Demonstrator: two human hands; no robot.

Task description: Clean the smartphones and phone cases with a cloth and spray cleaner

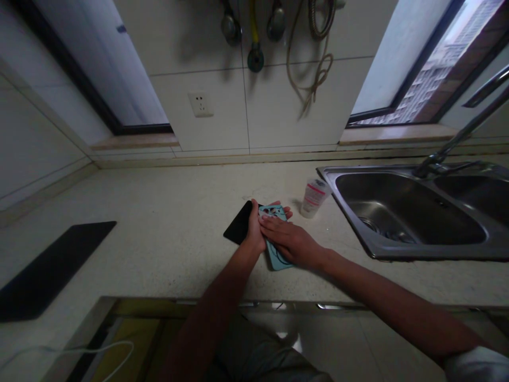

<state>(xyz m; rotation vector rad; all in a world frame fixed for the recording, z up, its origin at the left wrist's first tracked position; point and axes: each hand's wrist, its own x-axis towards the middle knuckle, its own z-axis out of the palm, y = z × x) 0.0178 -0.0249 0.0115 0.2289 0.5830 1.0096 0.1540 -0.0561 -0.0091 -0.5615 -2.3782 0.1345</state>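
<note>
Above the counter, my left hand cradles a light blue phone case, its thumb along the left edge and its fingertips showing past the far right side. Camera cutouts and a dark ring line show on the case; whether a phone sits inside I cannot tell. My right hand lies across the top of the case, fingers together and pressed against it. Just left of the hands is a flat black rectangular piece on the counter, partly hidden behind my left hand.
A clear plastic cup with red print stands right of the hands, beside the steel double sink with its faucet. At the left lies a large black panel on the pale counter. A white cable hangs at lower left.
</note>
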